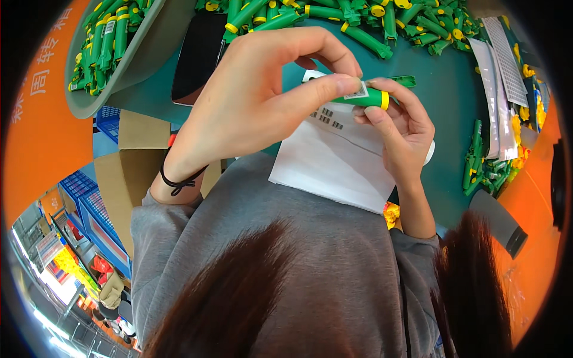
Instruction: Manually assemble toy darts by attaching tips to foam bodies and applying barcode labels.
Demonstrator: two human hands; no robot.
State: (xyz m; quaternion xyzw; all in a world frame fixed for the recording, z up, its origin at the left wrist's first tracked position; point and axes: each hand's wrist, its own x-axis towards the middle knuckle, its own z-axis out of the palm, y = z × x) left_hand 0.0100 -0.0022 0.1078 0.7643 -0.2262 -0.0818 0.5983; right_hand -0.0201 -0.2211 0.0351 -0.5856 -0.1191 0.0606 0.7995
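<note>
A green plastic tube (374,98) with a yellow ring near its end lies between the fingers and thumb of my right hand (409,128). On its side is a small white barcode sticker (357,91). My left hand (262,95) pinches at the sticker, thumb and index fingertip touching it against the tube. Whether the sticker is fully stuck down cannot be told. Below both hands, a white sheet of barcode stickers (340,158) rests at the table's near edge against my grey top, with a few stickers along its upper part.
Many similar green and yellow pieces (412,24) lie heaped across the far table. A grey bin (140,74) at far left holds more. Beside it lies a black phone-like slab (200,56). Label sheets (504,62) and more green pieces (474,155) are on the right. A cardboard box (113,191) stands lower left.
</note>
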